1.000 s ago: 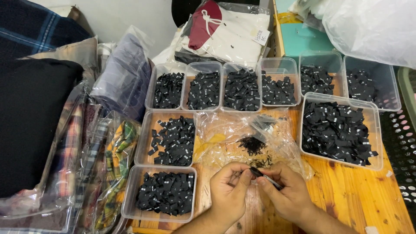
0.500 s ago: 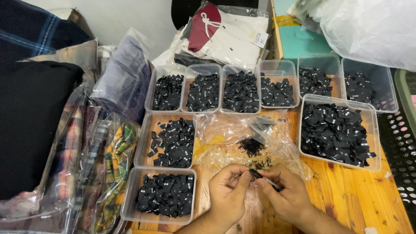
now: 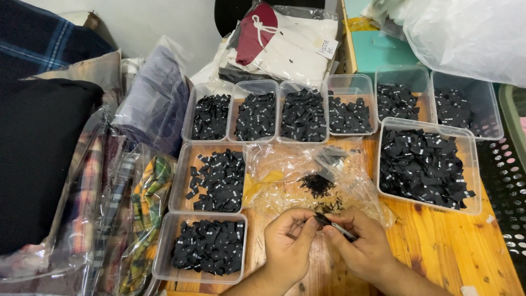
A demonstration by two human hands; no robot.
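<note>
Two hands meet at the near edge of the table (image 3: 466, 246), over bare wood. The left hand (image 3: 287, 249) and the right hand (image 3: 361, 249) both pinch one small black tag (image 3: 324, 220) between thumb and fingertips, the right also gripping a thin dark strip that juts out toward the right; what that strip is cannot be told. Holding the tag between both hands keeps it close under the eye and just short of the loose pile (image 3: 318, 183) of dark bits lying on a crumpled clear bag (image 3: 285, 170) directly beyond the knuckles.

Nine clear tubs ring this spot, each holding black tags apart from the others. A row of six (image 3: 304, 115) runs along the far side; two tubs (image 3: 211, 178) (image 3: 203, 252) stand stacked toward the near-left; a large tub (image 3: 427, 164) stands to the right. All are within reach without the forearms crossing.

Open room is scant: the bag touches the tubs around it, and free wood shows only to the near right of the hands. Bagged fabrics (image 3: 137, 203) crowd the left edge, a perforated black basket (image 3: 507, 186) the right, and folded garments (image 3: 279, 38) the far side.
</note>
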